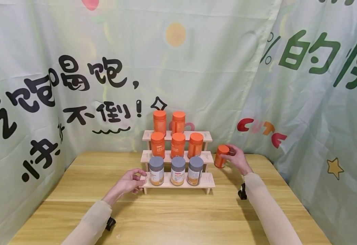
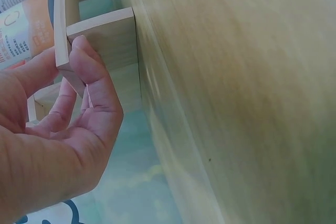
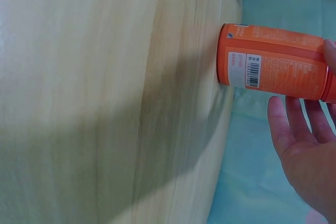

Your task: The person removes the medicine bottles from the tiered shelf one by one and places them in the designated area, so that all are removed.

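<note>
My left hand (image 1: pixel 129 182) pinches the left end of the bottom step of a three-tier wooden display stand (image 1: pixel 178 184). In the left wrist view, the thumb and fingers of that hand (image 2: pixel 79 114) lie on both sides of the board (image 2: pixel 62 30), beside its leg (image 2: pixel 107 35). To the right of the stand, my right hand (image 1: pixel 238 159) holds an orange bottle (image 1: pixel 220 160) near its lid. The right wrist view shows this bottle (image 3: pixel 273 61) with its base on the table, a barcode label facing the camera and the hand (image 3: pixel 310 156) around the lid end.
Three grey-lidded jars (image 1: pixel 177 175) stand on the bottom step. Three orange bottles (image 1: pixel 177 146) fill the middle step; two more (image 1: pixel 159 124) stand on the top one, at left and centre. A printed cloth (image 1: pixel 197 51) hangs behind the wooden table (image 1: pixel 178 217).
</note>
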Action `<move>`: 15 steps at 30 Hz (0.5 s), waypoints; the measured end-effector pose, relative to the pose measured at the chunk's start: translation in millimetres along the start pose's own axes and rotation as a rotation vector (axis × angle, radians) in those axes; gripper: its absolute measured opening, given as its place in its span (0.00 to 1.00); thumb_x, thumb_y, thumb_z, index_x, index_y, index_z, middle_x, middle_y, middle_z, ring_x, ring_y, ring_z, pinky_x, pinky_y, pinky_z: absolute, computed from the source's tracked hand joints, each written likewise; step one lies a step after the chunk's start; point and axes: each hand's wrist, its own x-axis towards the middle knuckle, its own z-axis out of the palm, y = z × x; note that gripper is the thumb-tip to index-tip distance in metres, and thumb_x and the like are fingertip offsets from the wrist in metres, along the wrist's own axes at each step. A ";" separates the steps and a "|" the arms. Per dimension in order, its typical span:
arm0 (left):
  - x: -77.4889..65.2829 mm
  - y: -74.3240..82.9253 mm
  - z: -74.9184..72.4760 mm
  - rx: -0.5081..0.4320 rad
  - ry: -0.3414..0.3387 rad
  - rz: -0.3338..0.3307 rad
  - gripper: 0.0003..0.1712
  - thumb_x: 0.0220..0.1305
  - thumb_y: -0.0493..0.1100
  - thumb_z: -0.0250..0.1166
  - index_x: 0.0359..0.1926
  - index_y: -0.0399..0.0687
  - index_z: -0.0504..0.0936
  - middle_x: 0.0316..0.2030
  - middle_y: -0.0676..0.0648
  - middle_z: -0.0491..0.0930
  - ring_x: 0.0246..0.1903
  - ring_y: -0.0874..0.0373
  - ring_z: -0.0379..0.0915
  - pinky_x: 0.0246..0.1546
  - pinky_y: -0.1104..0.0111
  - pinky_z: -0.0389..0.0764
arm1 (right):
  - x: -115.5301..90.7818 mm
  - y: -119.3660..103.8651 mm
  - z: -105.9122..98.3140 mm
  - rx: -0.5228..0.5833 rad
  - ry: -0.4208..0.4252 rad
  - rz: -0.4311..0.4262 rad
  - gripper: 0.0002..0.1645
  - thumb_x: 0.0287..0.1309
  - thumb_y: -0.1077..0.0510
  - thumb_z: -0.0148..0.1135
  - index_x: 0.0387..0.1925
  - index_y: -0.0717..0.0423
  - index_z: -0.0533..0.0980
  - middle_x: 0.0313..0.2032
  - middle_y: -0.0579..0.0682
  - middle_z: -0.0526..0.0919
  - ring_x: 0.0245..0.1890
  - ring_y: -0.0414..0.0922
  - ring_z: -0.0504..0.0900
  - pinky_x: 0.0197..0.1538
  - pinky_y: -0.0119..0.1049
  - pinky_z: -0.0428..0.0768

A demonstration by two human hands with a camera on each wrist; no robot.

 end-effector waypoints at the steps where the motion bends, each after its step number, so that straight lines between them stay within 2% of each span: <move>1: 0.0 0.0 0.1 0.002 0.001 0.001 0.19 0.60 0.35 0.67 0.52 0.42 0.74 0.31 0.44 0.73 0.26 0.51 0.77 0.23 0.67 0.78 | 0.1 -0.2 0.0 -0.004 -0.002 0.002 0.42 0.61 0.58 0.67 0.71 0.61 0.59 0.66 0.66 0.68 0.66 0.61 0.68 0.68 0.55 0.67; 9: -1.5 0.6 2.0 0.001 0.005 0.005 0.20 0.61 0.35 0.67 0.53 0.42 0.74 0.32 0.44 0.73 0.25 0.53 0.77 0.22 0.68 0.77 | -1.5 -4.0 0.1 -0.011 0.000 0.017 0.41 0.62 0.58 0.65 0.71 0.61 0.58 0.67 0.66 0.67 0.66 0.61 0.67 0.68 0.55 0.67; 15: -1.6 1.1 2.2 0.014 0.015 0.010 0.19 0.61 0.36 0.67 0.53 0.43 0.74 0.31 0.44 0.73 0.25 0.52 0.77 0.22 0.67 0.76 | -5.9 -11.9 -5.3 0.012 0.015 0.008 0.43 0.63 0.53 0.65 0.73 0.62 0.56 0.69 0.65 0.64 0.67 0.61 0.66 0.68 0.56 0.66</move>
